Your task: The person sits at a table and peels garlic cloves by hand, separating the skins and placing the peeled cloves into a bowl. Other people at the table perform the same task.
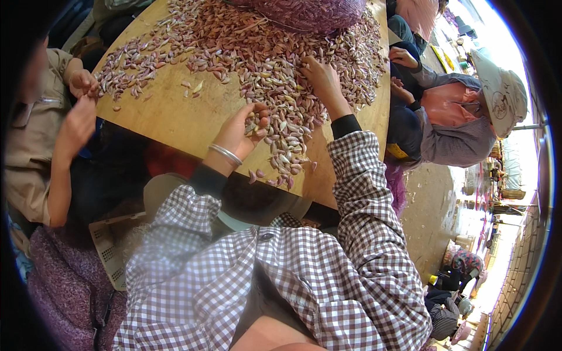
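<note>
My left hand (239,134) is palm up with its fingers curled, and a few garlic cloves (250,124) show in the palm. It hovers at the left side of a strip of loose purple-white garlic cloves (287,127) on a wooden tabletop (175,109). Farther out, my right hand (324,81) is back up, its bent fingertips down among the spread cloves. Whether those fingers pinch a clove is hidden. Beyond both hands, a full purple mesh sack (307,13) rests on the heap.
At the left table edge, a person's hands (79,114) meet near the cloves. A person in a brimmed hat (500,94) sits by the right edge. Below the table are a pale plastic crate (107,250) and a metal basin (259,199). Purple mesh sacks (74,289) lie at lower left.
</note>
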`<action>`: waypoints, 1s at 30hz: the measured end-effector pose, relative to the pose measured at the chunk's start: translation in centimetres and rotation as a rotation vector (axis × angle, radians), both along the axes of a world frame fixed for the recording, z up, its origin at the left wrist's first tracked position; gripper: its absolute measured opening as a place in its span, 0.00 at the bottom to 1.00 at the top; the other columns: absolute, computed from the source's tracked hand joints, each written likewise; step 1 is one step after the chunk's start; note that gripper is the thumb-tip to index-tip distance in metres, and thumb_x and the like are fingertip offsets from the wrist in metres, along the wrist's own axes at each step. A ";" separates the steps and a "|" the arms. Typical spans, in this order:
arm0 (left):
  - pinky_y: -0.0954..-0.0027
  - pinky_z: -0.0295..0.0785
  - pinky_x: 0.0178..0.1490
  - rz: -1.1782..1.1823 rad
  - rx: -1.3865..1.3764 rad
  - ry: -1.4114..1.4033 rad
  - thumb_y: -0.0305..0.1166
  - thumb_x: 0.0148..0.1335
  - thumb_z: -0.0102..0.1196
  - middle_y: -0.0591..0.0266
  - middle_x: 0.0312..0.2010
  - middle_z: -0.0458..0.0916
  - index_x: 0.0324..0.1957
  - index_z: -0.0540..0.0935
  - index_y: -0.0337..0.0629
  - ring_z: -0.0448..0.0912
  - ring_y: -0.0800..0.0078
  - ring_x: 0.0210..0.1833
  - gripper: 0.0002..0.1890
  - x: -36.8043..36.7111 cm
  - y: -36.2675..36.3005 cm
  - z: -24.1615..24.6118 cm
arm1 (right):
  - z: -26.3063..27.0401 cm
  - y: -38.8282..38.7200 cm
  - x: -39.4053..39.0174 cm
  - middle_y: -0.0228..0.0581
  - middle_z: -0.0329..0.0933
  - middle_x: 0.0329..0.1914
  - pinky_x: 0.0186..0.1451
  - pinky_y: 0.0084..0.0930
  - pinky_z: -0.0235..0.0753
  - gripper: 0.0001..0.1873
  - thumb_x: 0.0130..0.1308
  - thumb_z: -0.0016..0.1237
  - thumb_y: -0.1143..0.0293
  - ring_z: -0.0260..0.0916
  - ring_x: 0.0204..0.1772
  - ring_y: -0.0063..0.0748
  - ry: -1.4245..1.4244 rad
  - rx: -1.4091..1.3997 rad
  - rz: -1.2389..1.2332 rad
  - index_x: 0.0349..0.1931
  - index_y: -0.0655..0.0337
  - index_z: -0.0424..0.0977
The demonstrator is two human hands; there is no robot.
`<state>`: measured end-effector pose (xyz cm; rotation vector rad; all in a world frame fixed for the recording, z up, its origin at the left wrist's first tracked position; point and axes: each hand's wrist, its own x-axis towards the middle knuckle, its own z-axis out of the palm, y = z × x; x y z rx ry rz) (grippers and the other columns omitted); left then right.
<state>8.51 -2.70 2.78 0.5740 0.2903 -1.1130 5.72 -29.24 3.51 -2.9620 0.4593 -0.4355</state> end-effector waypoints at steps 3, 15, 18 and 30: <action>0.77 0.64 0.30 -0.008 -0.023 0.002 0.33 0.69 0.48 0.63 0.34 0.76 0.43 0.77 0.34 0.73 0.75 0.33 0.11 0.1 0.0 0.1 | 0.0 0.4 1.0 0.50 0.80 0.34 0.38 0.40 0.76 0.13 0.66 0.50 0.61 0.79 0.37 0.49 0.075 -0.018 -0.084 0.47 0.56 0.75; 0.77 0.65 0.32 -0.030 -0.062 0.007 0.33 0.70 0.46 0.62 0.35 0.76 0.45 0.76 0.34 0.73 0.75 0.35 0.12 0.0 -0.1 -0.7 | 0.9 3.1 -4.6 0.52 0.79 0.29 0.36 0.39 0.74 0.12 0.67 0.48 0.62 0.77 0.32 0.49 -0.007 0.397 0.078 0.43 0.61 0.74; 0.74 0.71 0.37 -0.045 -0.124 0.039 0.33 0.70 0.43 0.59 0.38 0.77 0.46 0.75 0.33 0.76 0.71 0.41 0.13 0.2 -0.1 -1.1 | 0.8 4.1 -4.1 0.52 0.78 0.29 0.38 0.43 0.74 0.11 0.67 0.48 0.63 0.77 0.35 0.54 -0.019 0.344 0.029 0.42 0.59 0.74; 0.49 0.59 0.72 0.081 -0.623 0.220 0.31 0.72 0.25 0.35 0.63 0.63 0.61 0.63 0.23 0.60 0.44 0.69 0.24 -0.3 -0.4 1.1 | 3.6 9.6 -7.7 0.28 0.65 0.23 0.21 0.17 0.52 0.12 0.74 0.37 0.63 0.48 0.18 0.14 -0.389 2.026 -0.072 0.34 0.59 0.69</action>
